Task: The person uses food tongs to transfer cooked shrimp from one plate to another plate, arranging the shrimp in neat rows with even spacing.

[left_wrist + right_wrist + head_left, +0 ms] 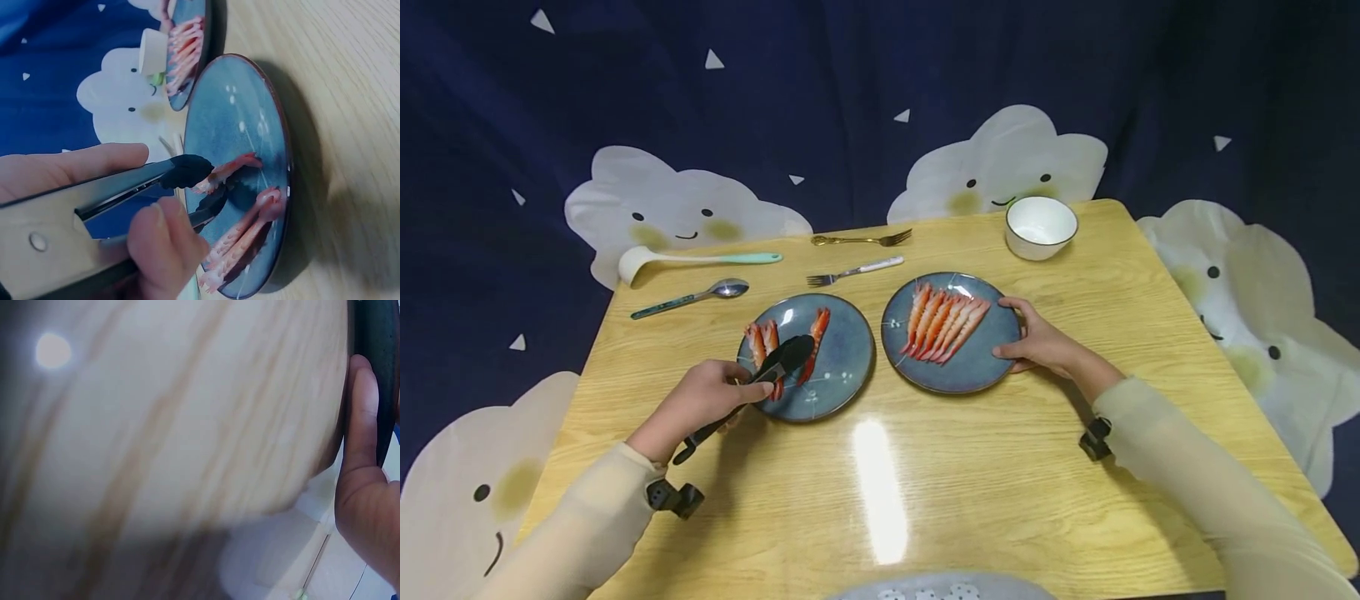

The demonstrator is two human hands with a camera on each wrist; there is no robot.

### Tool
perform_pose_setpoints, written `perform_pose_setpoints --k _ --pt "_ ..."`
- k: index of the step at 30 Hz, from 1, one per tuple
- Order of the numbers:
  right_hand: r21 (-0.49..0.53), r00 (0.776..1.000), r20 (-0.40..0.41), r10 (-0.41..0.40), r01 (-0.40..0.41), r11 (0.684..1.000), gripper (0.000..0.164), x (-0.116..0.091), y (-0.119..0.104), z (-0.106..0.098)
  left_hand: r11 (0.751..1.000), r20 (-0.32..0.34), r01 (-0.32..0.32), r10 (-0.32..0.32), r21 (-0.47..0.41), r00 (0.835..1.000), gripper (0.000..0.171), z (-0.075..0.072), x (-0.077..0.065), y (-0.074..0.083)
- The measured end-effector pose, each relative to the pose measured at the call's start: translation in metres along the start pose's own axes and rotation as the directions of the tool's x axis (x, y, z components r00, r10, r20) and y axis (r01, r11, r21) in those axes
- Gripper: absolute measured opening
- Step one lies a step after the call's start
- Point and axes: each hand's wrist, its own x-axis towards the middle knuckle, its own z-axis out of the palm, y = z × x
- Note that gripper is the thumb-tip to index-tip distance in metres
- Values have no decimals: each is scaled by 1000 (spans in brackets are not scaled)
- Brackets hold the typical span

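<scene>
My left hand [709, 395] holds a pair of tongs [781, 360] with black tips, angled over the left blue plate [842, 375]. In the left wrist view the tong tips [187, 170] stand apart, close to a single shrimp [239, 164]. Two more shrimp [240, 240] lie side by side on that plate, partly behind the tongs in the head view. My right hand [1039, 340] grips the right edge of the other blue plate [977, 367], thumb on the near side of the rim. Several shrimp [942, 325] lie on it in a neat slanted row.
Behind the plates lie a gold fork [857, 241], a white-handled fork [857, 271], a spoon [700, 298] and a white ladle with a mint handle [700, 259]. A white bowl [1039, 237] stands at the back right of the wooden table [1000, 492].
</scene>
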Motion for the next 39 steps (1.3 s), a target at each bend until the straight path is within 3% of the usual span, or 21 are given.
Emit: perform_pose_setpoints --k 9,16,22,30,35,39 --pt "7 1000 -7 16 -16 1000 90 0 -1 1 993 45 44 -39 -113 998 50 1 6 -2" --pt "20 1000 5 12 -12 1000 91 1 -2 0 993 45 24 -19 -116 999 50 0 7 0" --pt "17 1000 0 13 -13 1000 90 0 -2 0 993 31 29 -25 -116 999 61 2 7 8" --pt "36 1000 5 24 -24 999 89 -3 -6 -1 991 -37 -133 133 -20 990 58 11 11 40" --pt "25 1000 -10 14 -14 1000 89 -1 1 -1 971 -42 -239 240 21 970 59 26 18 68" --pt "16 1000 -10 7 -7 1000 90 -1 0 0 954 -44 -295 297 51 954 49 44 25 94"
